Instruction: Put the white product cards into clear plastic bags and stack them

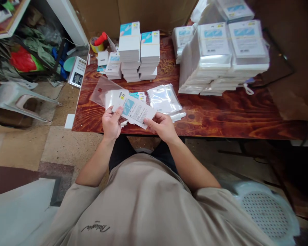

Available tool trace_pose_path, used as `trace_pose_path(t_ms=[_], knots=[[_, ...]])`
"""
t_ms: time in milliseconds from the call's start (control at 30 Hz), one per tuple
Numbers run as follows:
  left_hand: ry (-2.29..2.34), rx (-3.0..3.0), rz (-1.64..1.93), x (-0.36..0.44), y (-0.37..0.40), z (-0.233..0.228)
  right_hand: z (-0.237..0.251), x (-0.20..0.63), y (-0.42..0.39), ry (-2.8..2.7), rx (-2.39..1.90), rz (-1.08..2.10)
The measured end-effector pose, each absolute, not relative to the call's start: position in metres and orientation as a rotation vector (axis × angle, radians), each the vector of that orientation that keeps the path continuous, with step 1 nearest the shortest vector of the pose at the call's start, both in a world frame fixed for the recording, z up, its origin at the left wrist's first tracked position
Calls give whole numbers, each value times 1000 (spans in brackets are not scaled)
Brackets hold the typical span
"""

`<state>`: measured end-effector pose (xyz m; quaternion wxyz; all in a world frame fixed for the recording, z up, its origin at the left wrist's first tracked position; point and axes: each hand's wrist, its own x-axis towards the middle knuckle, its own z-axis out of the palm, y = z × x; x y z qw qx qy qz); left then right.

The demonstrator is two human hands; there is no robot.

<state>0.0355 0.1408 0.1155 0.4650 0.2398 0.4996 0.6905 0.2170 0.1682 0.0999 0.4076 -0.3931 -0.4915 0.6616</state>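
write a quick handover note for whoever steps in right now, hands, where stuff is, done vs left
Left hand and right hand both grip one printed card over the table's near edge.
Clear sleeves lie just behind the card, one more to the left.
Unbagged card stacks stand at the back.
Done: bagged stacks at back right.
Left: this card is not yet in a sleeve.

Card stacks [139,51] stand behind clear sleeves [164,98] on table [220,112].
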Motion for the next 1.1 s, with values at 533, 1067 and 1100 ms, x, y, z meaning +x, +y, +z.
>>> trace_pose_path(t_ms=[533, 1067, 1100], knots=[[1129, 650, 1318, 40, 126, 120, 85, 230, 190, -1596, -901, 1185], [1302, 983, 907, 36, 136, 124, 100, 236, 191, -1257, -974, 1595], [1423, 1056, 926, 32, 138, 123, 97, 241, 197, -1271, -1035, 1497]])
